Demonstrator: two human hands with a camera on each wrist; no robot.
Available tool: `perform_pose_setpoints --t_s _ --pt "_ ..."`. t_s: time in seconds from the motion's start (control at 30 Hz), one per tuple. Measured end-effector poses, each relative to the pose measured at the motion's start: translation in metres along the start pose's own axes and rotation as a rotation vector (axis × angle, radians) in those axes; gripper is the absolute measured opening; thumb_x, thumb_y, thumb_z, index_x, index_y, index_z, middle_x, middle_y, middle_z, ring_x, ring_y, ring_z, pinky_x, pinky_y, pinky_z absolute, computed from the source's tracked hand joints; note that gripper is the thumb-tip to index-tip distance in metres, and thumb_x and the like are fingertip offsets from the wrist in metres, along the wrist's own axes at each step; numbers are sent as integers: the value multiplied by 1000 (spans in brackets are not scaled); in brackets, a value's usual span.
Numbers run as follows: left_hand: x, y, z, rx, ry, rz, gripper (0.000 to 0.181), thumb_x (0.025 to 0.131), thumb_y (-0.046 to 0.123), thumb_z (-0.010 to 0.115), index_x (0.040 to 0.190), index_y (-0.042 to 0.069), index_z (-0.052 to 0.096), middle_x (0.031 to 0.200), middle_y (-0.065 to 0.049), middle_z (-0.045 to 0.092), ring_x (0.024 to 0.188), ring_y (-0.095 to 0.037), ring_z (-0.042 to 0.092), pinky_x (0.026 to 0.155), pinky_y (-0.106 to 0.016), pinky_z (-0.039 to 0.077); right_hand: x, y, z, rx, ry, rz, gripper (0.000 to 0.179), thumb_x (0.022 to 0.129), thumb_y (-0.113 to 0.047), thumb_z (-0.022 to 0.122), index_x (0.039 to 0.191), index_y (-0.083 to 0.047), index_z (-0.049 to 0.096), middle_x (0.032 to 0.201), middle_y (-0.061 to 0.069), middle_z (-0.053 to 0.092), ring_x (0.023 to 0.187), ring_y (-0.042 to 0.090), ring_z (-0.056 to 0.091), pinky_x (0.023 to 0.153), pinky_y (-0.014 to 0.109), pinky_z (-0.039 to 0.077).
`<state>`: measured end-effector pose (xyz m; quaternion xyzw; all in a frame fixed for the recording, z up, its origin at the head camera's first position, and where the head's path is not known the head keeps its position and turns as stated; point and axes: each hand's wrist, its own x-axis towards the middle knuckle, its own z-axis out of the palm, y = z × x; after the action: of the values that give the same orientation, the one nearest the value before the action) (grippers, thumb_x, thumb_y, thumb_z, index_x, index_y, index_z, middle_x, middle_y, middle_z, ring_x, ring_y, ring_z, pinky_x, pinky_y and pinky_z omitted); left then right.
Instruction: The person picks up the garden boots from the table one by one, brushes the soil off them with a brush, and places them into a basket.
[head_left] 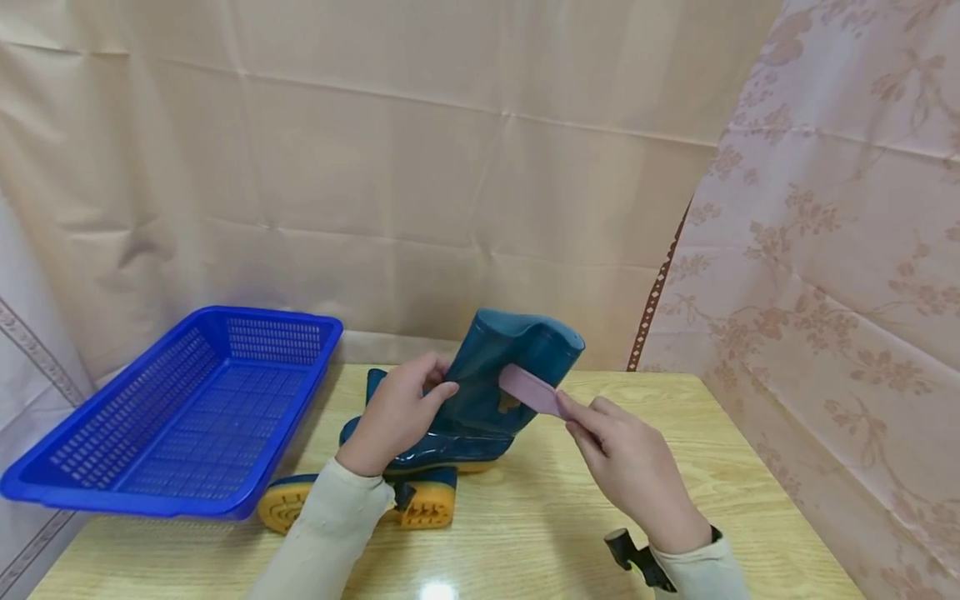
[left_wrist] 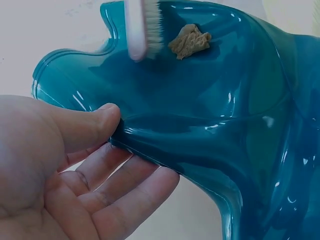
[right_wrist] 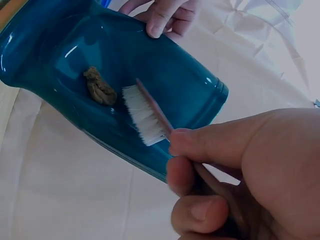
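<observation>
A teal rubber boot [head_left: 472, 400] is held tilted above the table, its open top toward the upper right. My left hand [head_left: 401, 408] pinches the edge of its shaft, thumb on the near side and fingers behind, as the left wrist view shows. A pink brush [head_left: 528, 390] with white bristles is gripped by its handle in my right hand [head_left: 633, 467]. Its bristles face the shaft, close beside a brown lump [left_wrist: 190, 41] stuck on the boot; whether they touch it I cannot tell. A second boot with a yellow sole [head_left: 427, 504] lies underneath, partly hidden by my left arm.
A blue plastic basket [head_left: 247, 450] with slotted walls stands at the left of the wood-grain table [head_left: 600, 517]. Beige cloth [head_left: 375, 167] hangs behind the table, and flowered cloth [head_left: 862, 333] hangs along the right side.
</observation>
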<state>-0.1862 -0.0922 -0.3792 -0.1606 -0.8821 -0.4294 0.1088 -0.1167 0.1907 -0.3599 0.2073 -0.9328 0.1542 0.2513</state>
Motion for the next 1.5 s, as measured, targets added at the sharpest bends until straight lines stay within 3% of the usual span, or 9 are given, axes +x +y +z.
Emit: perform_pose_setpoints --t_s 0.23,0.53,0.93,1.07,1.2,1.33,1.5 --pt "0 -1 0 5 -1 -5 12 102 18 68 114 18 68 101 1 69 91 -19 63 87 -44 57 0 -1 2 18 -117 65 34 97 -12 74 131 -18 73 71 -11 49 55 4 35 49 24 31" --pt "0 0 0 4 -14 -32 11 102 18 68 113 18 68 102 1 70 93 -20 63 90 -47 56 1 -4 -4 49 -324 182 34 101 -13 68 135 -16 70 68 -8 50 54 9 40 50 24 32" --pt "2 -3 0 23 -11 -45 11 101 18 69 111 16 68 102 0 70 90 -20 62 87 -44 57 0 -4 -10 74 -386 198 33 100 -13 69 132 -20 72 67 -7 47 54 10 39 51 25 30" --pt "2 -5 0 21 6 -62 9 101 19 70 107 15 66 99 -1 68 84 -20 59 79 -40 55 1 -3 -9 65 -311 139 33 99 -13 71 131 -22 73 67 -10 47 55 7 39 51 24 31" --pt "1 -6 1 0 36 -71 10 101 22 70 106 15 64 98 0 68 80 -20 56 73 -37 51 0 -1 -5 27 -128 54 36 98 -12 72 132 -20 73 73 -11 50 56 5 38 51 23 33" --pt "2 -6 2 -10 50 -63 16 101 24 70 114 15 65 103 0 69 86 -19 59 77 -38 54 0 1 -3 2 26 24 39 98 -11 71 137 -17 69 75 -8 50 54 4 34 48 22 31" --pt "3 -7 3 -25 31 -25 30 100 25 70 129 17 66 106 1 70 94 -18 65 83 -42 58 2 2 0 -15 70 25 39 100 -13 70 139 -16 67 73 -8 51 54 5 32 47 23 29"
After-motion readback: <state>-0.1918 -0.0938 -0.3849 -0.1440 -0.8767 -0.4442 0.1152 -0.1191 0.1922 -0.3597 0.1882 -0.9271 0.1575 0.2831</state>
